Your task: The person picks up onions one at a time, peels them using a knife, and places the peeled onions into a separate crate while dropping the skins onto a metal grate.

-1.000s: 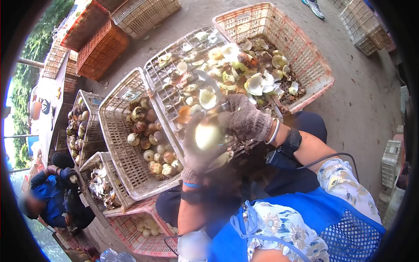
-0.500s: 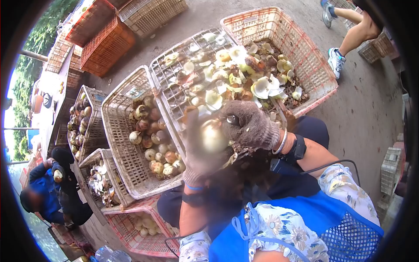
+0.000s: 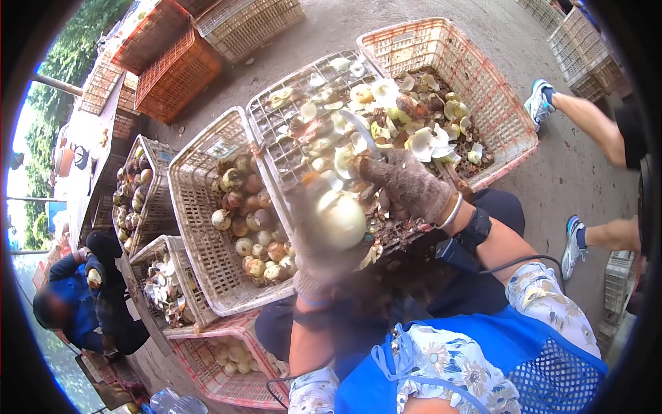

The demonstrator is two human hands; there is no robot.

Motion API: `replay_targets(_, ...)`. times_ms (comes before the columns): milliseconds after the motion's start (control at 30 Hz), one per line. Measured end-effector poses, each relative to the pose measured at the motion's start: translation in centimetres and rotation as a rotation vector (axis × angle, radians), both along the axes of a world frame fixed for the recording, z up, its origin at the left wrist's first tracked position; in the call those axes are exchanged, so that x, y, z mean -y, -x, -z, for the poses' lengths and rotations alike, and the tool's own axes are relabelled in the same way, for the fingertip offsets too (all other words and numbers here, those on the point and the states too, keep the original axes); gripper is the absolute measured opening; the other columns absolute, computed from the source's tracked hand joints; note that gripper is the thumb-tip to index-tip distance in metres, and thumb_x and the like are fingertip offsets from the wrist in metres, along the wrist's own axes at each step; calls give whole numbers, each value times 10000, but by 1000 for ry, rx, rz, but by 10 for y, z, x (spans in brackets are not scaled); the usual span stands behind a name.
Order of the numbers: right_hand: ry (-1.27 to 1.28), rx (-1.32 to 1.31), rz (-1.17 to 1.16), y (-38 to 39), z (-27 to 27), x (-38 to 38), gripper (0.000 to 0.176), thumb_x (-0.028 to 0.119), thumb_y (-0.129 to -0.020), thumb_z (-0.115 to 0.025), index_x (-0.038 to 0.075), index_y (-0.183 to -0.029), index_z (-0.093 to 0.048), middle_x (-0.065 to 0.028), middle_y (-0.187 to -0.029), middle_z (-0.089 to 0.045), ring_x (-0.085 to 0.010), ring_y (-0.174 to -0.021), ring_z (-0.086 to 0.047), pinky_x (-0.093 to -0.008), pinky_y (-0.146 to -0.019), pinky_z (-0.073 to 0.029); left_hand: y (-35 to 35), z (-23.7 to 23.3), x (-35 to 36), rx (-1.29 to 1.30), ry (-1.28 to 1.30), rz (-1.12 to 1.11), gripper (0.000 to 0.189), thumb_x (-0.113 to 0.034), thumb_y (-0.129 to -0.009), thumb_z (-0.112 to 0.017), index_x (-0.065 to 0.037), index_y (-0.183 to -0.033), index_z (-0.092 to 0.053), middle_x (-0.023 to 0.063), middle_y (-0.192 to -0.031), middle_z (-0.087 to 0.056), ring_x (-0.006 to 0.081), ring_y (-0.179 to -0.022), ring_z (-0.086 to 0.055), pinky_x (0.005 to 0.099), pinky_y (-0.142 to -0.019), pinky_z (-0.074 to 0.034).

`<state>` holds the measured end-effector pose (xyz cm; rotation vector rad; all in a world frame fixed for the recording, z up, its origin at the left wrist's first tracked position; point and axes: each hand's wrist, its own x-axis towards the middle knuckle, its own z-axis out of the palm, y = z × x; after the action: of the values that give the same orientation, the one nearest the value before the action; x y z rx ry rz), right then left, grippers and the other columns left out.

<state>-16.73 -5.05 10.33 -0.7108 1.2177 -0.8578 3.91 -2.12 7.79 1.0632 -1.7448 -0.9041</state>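
Note:
My left hand (image 3: 314, 245), in a worn knit glove and blurred by motion, is closed round a pale peeled onion (image 3: 341, 219). My right hand (image 3: 415, 185), in a dirty brown glove, grips a small knife whose curved grey blade (image 3: 363, 130) points up and away from me. Knife and onion are apart. Beneath both hands, onion skins (image 3: 422, 143) lie scattered over an upturned plastic crate with a grid (image 3: 265, 110). Left of my left hand, unpeeled onions (image 3: 238, 200) fill the bottom of a whitish crate (image 3: 200, 252).
A red-and-white crate (image 3: 483, 90) with peel waste stands ahead. Peeled onions lie in a pink crate (image 3: 200, 352) at my left knee. A co-worker (image 3: 86, 297) sits at the left, holding an onion. Another person's legs (image 3: 586, 121) are at the right.
My right hand has moved off the onion, and the knife blade now shows pointing away. The onion in my left hand has shifted slightly right. The walking person's legs have come nearer.

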Motion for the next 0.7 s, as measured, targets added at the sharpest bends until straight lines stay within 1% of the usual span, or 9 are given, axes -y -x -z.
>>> replay_targets(67, 5, 177, -29, -4, 6, -5, 310, 311, -873, -719, 41, -996, -631, -65, -761, -677, -86, -537, -612, -211, -383, -438, 0, -2, 0, 93, 31, -17, 1308, -215, -492, -946, -44, -1534, -174, 178, -1391, -474, 306, -1256, -500, 436, -1065, -416)
replay_targets(200, 27, 258, -73, 10, -11, 5, 290, 226, -853, -734, 36, -1052, -640, -86, -839, -704, -96, -599, -634, -220, -453, -474, -10, -2, 5, 97, 78, -60, 1097, -280, -485, -951, -21, -1407, -414, 143, -1337, -503, 278, -1223, -522, 423, -1053, -430)
replay_targets(233, 164, 83, -213, 19, 17, 18, 322, 200, -855, -735, 10, -1095, -637, -102, -883, -709, -130, -676, -657, -268, -530, -512, -9, -14, 6, -78, -76, -31, 1084, -306, -493, -949, -25, -1397, -422, 137, -1326, -509, 271, -1215, -526, 418, -1048, -434)
replay_targets(267, 383, -488, -311, 18, -5, 20, 298, 199, -850, -732, -1, -1051, -641, -133, -899, -695, -224, -785, -680, -357, -633, -538, -9, -22, 7, -251, -227, 0, 1071, -332, -500, -946, -28, -1388, -429, 132, -1315, -514, 264, -1207, -529, 412, -1044, -439)
replay_targets(300, 617, -893, -295, 20, 19, 21, 267, 188, -841, -725, 9, -1018, -637, -150, -904, -677, -272, -820, -672, -393, -675, -534, -12, -18, 10, -379, -175, 72, 759, 3, -602, -787, -24, -1299, -489, 137, -1290, -545, 239, -1141, -566, 380, -947, -499)
replay_targets(333, 840, -1300, -262, 14, 25, 20, 237, 177, -832, -718, 18, -984, -633, -168, -909, -660, -321, -855, -664, -429, -716, -531, -12, -20, 10, -373, -170, 73, 759, 3, -602, -787, -24, -1299, -489, 137, -1290, -545, 239, -1141, -566, 380, -947, -499)
replay_targets(433, 862, -1045, -193, 9, 25, 3, 229, 238, -832, -696, 48, -934, -618, -188, -910, -628, -363, -902, -634, -461, -733, -520, -7, -25, 4, -672, -429, -19, 612, -122, -811, -726, 36, -1344, -469, 184, -1213, -605, 244, -1038, -632, 352, -884, -546)
replay_targets(567, 849, -972, -241, 4, 13, -2, 321, 303, -846, -677, 38, -1018, -618, -198, -885, -631, -374, -850, -641, -469, -738, -519, -13, -1, 5, -1015, -604, 34, 691, -290, -837, -714, 63, -1362, -436, 185, -1217, -595, 261, -1037, -631, 375, -879, -551)
replay_targets(700, 943, -941, -212, -2, 19, -4, 303, 212, -839, -680, 27, -1063, -596, -197, -902, -616, -392, -822, -625, -461, -718, -516, -17, 18, 8, -1504, -831, 69, 816, -540, -766, -726, -32, -1348, -463, 133, -1227, -574, 276, -1145, -551, 437, -997, -475)
